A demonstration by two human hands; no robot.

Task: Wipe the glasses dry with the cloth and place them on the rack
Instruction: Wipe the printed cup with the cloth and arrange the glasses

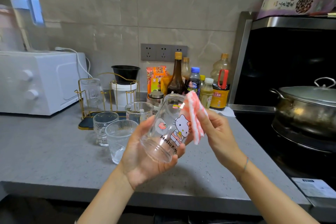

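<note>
Thin turquoise bracelet (246,163), right wrist

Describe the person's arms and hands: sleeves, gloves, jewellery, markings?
Both forearms are bare as far as the frame shows: no sleeves in view, no gloves. The left hand shows no ring, watch or band. The right hand also looks ringless; its wrist carries one thin cord bracelet, teal-green. Fingernails are short and look unpainted. No tattoos or other markings visible.

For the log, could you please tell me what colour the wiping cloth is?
The small folded cloth is pink and white, seen best in the head view.
</note>
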